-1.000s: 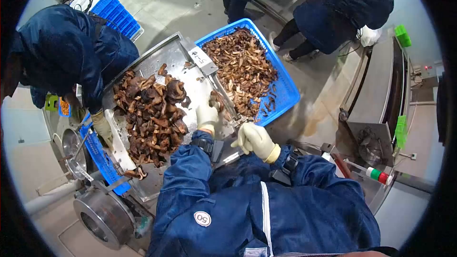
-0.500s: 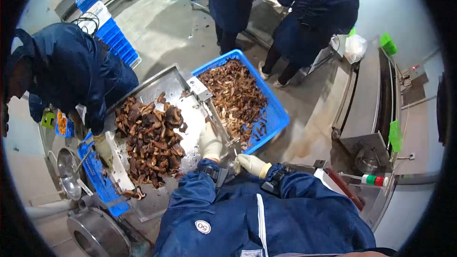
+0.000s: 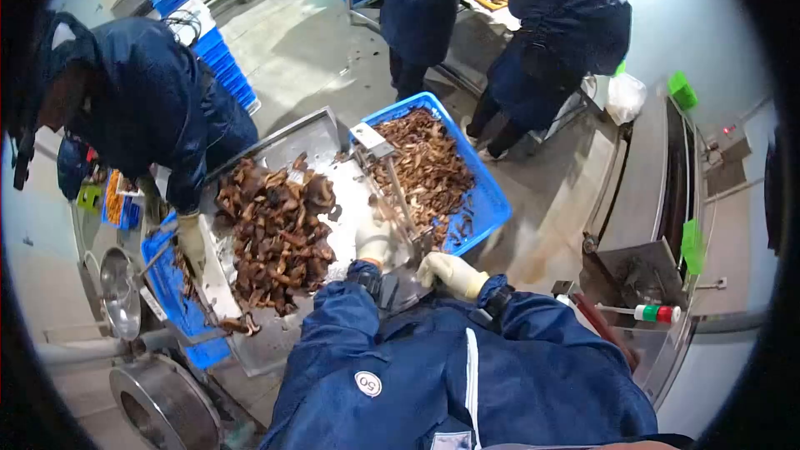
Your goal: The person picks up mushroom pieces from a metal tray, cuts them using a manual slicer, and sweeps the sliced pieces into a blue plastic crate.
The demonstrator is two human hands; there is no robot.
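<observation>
My gloved left hand (image 3: 375, 237) rests on the steel tray (image 3: 343, 187) beside a hinged lever cutter (image 3: 402, 192), its fingers together close to the blade. Glare washes out the fingertips, so whatever they pinch cannot be made out. Curled round the near end of the cutter is my gloved right hand (image 3: 450, 273), which mostly covers the handle. Left of my left hand lies a heap of brown mushrooms (image 3: 275, 233). Beyond the cutter, a blue crate (image 3: 487, 200) holds many thin mushroom slices (image 3: 425, 162).
At the left, a co-worker (image 3: 158, 108) bends over the tray, with a gloved hand (image 3: 192, 242) above a blue basket (image 3: 179, 308). Two more people (image 3: 433, 8) stand at a far table. Steel drum-like equipment (image 3: 162, 400) is at lower left, a conveyor (image 3: 650, 175) at right.
The cutter's lever stands higher off the tray edge than before. My right hand has turned slightly and stays at the handle. The co-worker's head has moved, and the whole view has shifted a little.
</observation>
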